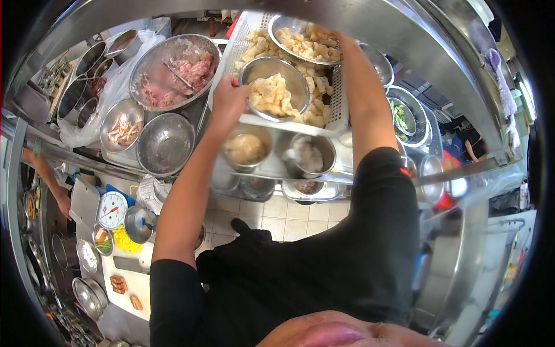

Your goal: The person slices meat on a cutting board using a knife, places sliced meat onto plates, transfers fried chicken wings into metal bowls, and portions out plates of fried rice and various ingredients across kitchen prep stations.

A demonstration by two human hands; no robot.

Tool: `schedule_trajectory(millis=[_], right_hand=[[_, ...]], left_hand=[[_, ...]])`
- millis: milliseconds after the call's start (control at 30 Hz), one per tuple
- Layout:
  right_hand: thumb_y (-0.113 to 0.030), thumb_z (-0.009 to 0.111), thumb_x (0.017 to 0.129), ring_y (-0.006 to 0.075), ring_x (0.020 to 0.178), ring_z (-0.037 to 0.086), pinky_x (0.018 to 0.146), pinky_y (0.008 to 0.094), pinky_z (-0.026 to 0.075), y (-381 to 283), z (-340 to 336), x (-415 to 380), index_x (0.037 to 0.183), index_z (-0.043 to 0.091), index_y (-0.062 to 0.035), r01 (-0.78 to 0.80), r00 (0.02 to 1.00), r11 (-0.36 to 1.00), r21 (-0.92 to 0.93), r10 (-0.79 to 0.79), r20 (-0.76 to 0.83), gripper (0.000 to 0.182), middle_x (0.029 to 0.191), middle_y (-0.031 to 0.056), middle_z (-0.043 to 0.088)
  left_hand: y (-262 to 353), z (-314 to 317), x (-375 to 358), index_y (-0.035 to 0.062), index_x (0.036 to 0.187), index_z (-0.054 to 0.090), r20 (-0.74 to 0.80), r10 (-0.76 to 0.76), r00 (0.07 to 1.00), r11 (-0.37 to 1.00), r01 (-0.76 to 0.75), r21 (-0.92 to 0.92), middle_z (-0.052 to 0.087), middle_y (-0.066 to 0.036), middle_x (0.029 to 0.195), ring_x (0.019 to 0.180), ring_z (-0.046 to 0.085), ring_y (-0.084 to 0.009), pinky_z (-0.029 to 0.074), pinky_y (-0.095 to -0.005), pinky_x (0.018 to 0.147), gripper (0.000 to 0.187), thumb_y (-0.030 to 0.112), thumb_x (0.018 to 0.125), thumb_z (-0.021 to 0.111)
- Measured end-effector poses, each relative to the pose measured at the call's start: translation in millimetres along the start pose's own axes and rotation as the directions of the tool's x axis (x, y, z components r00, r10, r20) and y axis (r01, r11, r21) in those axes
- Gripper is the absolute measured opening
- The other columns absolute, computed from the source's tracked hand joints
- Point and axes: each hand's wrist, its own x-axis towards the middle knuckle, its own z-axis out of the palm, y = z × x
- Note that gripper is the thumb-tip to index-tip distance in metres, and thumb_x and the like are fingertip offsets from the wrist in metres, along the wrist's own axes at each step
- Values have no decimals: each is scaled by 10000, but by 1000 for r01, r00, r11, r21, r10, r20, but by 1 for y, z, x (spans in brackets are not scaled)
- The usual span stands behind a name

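Observation:
My left hand [232, 95] grips the rim of a steel bowl [248, 72], its thumb at the edge. Pale yellow, lumpy food pieces [272, 95] fill the bowl's lower side. It is held over a white perforated basket [338, 115] containing more such pieces. At the basket's far end, a metal strainer bowl [283, 24] holds similar pieces. My right hand [330, 34] reaches into its right side, among the food; its fingers are blurred and partly hidden there.
Left of the basket stand a large bowl of pink minced meat [196, 69] with a spoon, a bowl of pale strips [122, 128] and a steel bowl [166, 143]. Two steel pots [247, 165] sit nearer me. A dial scale [112, 210] and another person's arm [49, 179] are at left.

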Motion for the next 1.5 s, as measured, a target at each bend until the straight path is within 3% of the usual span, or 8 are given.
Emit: schedule_trajectory(millis=[300,500,700,800,933,1067,1200,1500], right_hand=[[-292,672,829,117,714,629,623,284,496,-126,-21,-109,1096,698,-83,228,965,898,376,-156,-212,340,880,66,708],[-529,630,817,303,1158,550,972,393,444,-169,79,-146,1226,634,-169,511,858,858,-49,-513,-22,545,1370,141,486],[-350,673,853,185,929,614,786,306,497,-168,23,-168,1159,659,-99,536,843,722,437,-439,-309,397,1247,105,593],[-253,672,855,158,857,628,754,293,502,-173,-2,-187,1102,685,-68,169,983,975,148,-177,43,309,1049,104,685],[-177,626,846,242,790,658,743,328,506,-170,26,-188,1082,688,-75,336,942,922,191,-327,-81,265,921,121,707],[-81,646,855,127,898,614,814,274,485,-198,32,-196,1216,627,-56,551,827,805,219,-562,-14,362,1031,84,688],[-64,659,844,94,895,599,783,250,485,-214,39,-194,1160,655,-34,360,882,726,587,-469,39,317,1021,80,685],[-112,670,763,193,747,646,697,326,503,-236,48,-208,1123,675,-67,410,907,907,-100,-394,148,362,878,85,696]], left_hand=[[-6,-3,8,33,778,491,58,-22,998,999,24,-42,528,-59,718,559,521,-136,456,-268,482,88,36,764,578],[-15,-8,12,29,802,470,93,38,995,981,-20,-193,512,-59,744,553,538,-152,490,-275,447,88,-12,776,542],[-11,-25,1,22,778,470,121,22,992,895,35,-444,527,-74,714,505,519,-145,473,-268,428,88,9,763,556],[-7,-38,-16,30,799,463,91,22,996,892,21,-451,532,-79,717,499,524,-143,477,-267,429,96,1,768,549],[-7,-47,-44,-4,902,479,34,-4,999,885,19,-464,567,-104,808,605,602,-169,548,-299,498,104,-11,805,517],[-9,-49,-61,23,851,453,7,-16,1000,851,17,-524,555,-91,775,560,574,-157,526,-295,473,102,-12,795,531],[-1,-50,-77,47,821,451,-18,-66,998,824,44,-566,542,-72,735,531,540,-137,481,-266,441,111,1,787,546],[-14,-58,-94,63,796,446,-65,-21,998,850,-16,-527,543,-65,732,546,538,-123,461,-261,435,122,-15,776,539]])
